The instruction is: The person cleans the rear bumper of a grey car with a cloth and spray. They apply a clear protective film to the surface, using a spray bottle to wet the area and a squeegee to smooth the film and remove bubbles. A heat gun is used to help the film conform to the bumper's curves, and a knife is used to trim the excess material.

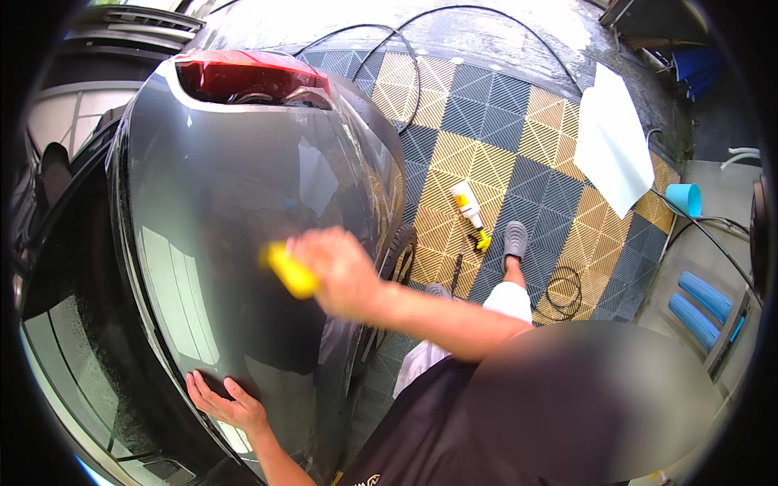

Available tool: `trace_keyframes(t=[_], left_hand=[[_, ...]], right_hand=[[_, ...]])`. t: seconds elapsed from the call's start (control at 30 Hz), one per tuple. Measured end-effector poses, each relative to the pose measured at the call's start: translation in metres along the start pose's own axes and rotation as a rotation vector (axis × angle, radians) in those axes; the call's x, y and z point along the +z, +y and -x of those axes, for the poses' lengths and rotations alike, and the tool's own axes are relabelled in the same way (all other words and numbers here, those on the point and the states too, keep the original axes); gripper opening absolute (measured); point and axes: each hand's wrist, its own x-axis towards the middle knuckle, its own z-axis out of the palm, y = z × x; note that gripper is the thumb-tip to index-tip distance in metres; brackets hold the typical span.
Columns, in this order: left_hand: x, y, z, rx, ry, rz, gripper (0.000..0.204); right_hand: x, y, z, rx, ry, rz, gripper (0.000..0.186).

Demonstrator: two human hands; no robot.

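Note:
A glossy dark grey car rear quarter panel (227,162) spreads in front of me, with a red tail light (251,79) at its far end. My right hand (336,271) is closed on a small yellow block-like tool (293,271) over the middle of the panel. Motion smears both, so the tool's exact kind does not show. Lower left, my left hand (227,405) lies on the panel near the rear window's edge, fingers stretched out and holding nothing.
On the tan and dark tiled floor (478,158) lies a white spray bottle (465,201) with a yellow head, near my shoe (515,240). A white sheet (612,142) stands further right, beside a light blue cup (683,199). A black hose (519,24) loops across the far floor.

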Motion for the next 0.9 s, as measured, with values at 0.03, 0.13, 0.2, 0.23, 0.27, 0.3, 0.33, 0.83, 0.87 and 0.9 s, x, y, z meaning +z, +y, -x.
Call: trace_keyframes(t=[0.03, 0.13, 0.2, 0.23, 0.27, 0.3, 0.33, 0.83, 0.87, 0.9], left_hand=[[0.003, -0.001, 0.003, -0.001, 0.003, -0.021, 0.055], [0.003, -0.003, 0.003, 0.022, 0.002, -0.047, 0.057], [0.004, 0.005, -0.005, 0.011, 0.005, -0.037, 0.058], [0.005, 0.008, -0.013, 0.015, 0.016, -0.027, 0.059], [0.006, 0.002, -0.010, 0.012, -0.009, -0.049, 0.061], [0.002, -0.002, -0.009, 0.015, -0.020, -0.065, 0.061], [0.001, 0.001, -0.003, -0.005, -0.029, -0.075, 0.061], [-0.005, 0.010, -0.014, -0.017, -0.005, -0.081, 0.059], [-0.003, 0.012, -0.012, -0.019, 0.001, -0.073, 0.059], [-0.001, 0.014, -0.013, -0.020, 0.009, -0.064, 0.059]], right_hand=[[0.003, -0.031, 0.025, -0.061, -0.090, 0.046, 0.046], [0.006, 0.013, -0.011, 0.056, 0.078, 0.103, 0.042], [-0.008, 0.107, -0.084, 0.174, 0.146, 0.137, 0.043], [-0.017, 0.148, -0.109, 0.183, 0.158, 0.172, 0.046], [-0.026, 0.151, -0.115, 0.180, 0.073, 0.114, 0.045], [-0.033, 0.148, -0.129, 0.171, -0.014, 0.059, 0.044], [-0.033, 0.117, -0.123, 0.024, -0.013, 0.026, 0.041], [-0.017, 0.028, -0.153, -0.213, -0.091, 0.135, 0.049], [-0.018, 0.039, -0.175, -0.148, -0.049, 0.097, 0.046], [-0.017, 0.055, -0.202, -0.086, -0.055, 0.066, 0.041]])
